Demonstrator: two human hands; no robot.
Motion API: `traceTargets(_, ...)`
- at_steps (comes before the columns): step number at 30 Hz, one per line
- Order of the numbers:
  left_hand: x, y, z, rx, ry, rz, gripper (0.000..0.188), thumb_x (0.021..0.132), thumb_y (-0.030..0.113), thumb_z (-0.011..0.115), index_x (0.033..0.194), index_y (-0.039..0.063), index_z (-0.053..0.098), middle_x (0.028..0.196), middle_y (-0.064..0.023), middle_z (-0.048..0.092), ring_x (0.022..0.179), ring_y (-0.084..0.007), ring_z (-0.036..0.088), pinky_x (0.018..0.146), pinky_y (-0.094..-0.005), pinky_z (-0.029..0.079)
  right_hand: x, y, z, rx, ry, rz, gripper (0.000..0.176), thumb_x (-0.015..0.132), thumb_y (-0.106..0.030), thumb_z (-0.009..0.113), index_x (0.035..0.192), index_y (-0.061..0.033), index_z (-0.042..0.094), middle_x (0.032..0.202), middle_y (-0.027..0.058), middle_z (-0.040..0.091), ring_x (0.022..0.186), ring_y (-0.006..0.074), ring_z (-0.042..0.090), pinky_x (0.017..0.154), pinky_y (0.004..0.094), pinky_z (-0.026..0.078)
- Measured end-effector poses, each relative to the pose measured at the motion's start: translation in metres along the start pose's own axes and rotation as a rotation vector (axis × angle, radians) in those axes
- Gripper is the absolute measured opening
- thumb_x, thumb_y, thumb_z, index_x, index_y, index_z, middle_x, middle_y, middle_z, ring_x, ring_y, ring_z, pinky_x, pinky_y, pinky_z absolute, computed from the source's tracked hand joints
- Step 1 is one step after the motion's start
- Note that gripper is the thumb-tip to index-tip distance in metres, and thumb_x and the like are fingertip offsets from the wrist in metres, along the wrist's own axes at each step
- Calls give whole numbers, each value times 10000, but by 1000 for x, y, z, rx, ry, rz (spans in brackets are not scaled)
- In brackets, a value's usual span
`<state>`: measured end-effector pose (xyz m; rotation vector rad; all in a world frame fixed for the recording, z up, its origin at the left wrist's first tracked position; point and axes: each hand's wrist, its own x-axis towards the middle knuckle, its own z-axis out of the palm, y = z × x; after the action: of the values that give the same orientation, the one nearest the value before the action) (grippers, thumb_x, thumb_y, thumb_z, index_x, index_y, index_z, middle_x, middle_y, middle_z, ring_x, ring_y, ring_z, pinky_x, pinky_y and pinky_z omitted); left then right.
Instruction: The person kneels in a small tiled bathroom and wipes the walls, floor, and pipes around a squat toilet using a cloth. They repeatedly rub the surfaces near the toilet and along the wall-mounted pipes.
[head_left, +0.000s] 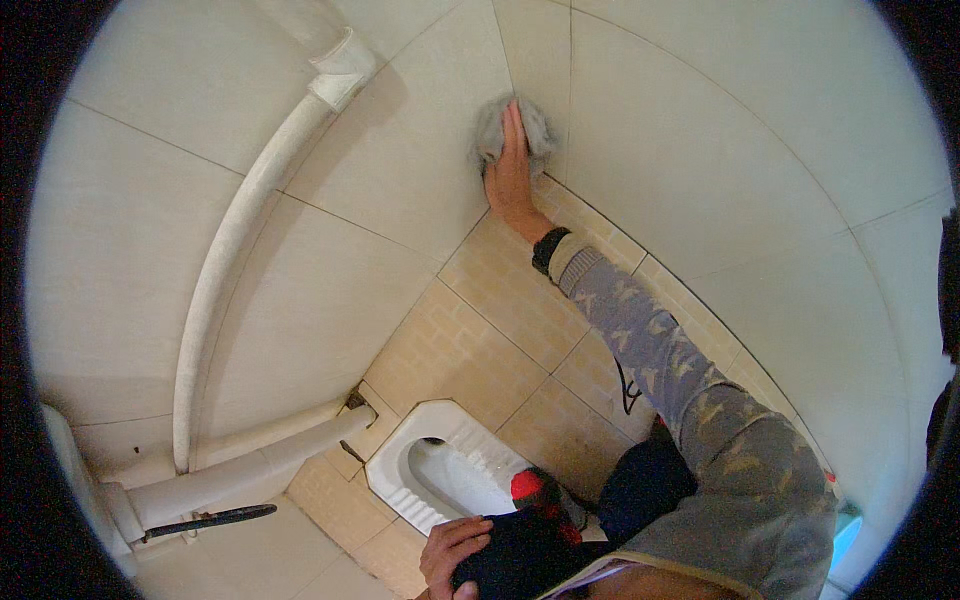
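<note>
My right hand (513, 172) presses a grey cloth (491, 133) flat against the tiled wall near the corner, fingers held together over it. The cloth's edges look blurred. A patterned sleeve with a dark cuff covers that arm. Low in the view, my left hand (454, 555) rests on my dark-clothed knee with no object seen in it. Just beyond that knee lies a white ceramic squat toilet (457, 469), set in the tan tiled floor (480, 330).
A white pipe (225, 262) runs along the left wall, and a thicker pipe (247, 469) lies low beside the toilet. A black bar-like object (214, 519) is near the thick pipe's end. A red-toed shoe (527, 487) is at the toilet's edge.
</note>
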<state>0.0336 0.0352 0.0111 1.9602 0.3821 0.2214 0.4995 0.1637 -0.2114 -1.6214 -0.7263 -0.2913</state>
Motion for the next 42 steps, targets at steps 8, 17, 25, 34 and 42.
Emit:
traceTargets(8,-8,2,5,51,10,12,606,976,485,415,1154,-65,598,1175,-278,622,1072,-435,601,932,-519,471,-47,115,17,-56,-197,587,657,965,-65,531,1536,20,217,1523,241,362,1406,357,378,1135,400,358)
traceTargets(17,0,1,5,60,-5,3,594,977,465,418,1135,-76,604,1163,-282,630,1068,-440,608,931,-524,474,35,-50,-16,232,57,-172,750,809,80,509,1520,43,274,1580,196,306,1470,347,285,1199,393,260)
traceTargets(25,-4,2,0,4,-20,-26,579,972,458,435,1172,-60,599,1199,-281,619,1091,-438,601,943,-527,469,-5,9,5,42,59,24,835,802,158,469,1566,-28,186,1634,157,202,1463,352,300,1104,343,348)
traceTargets(34,-15,8,1,34,-1,37,574,980,455,426,1165,-61,599,1198,-274,624,1104,-431,597,953,-522,460,-41,100,18,-193,-294,642,629,906,-40,536,1480,57,297,1480,288,364,1365,427,386,1121,453,353)
traceTargets(42,-23,14,7,61,-3,65,579,982,467,427,1147,-60,599,1179,-272,632,1086,-435,605,948,-535,462,-119,-4,72,14,-480,412,645,870,-212,677,1381,75,407,1386,318,438,1296,471,424,1123,529,318)
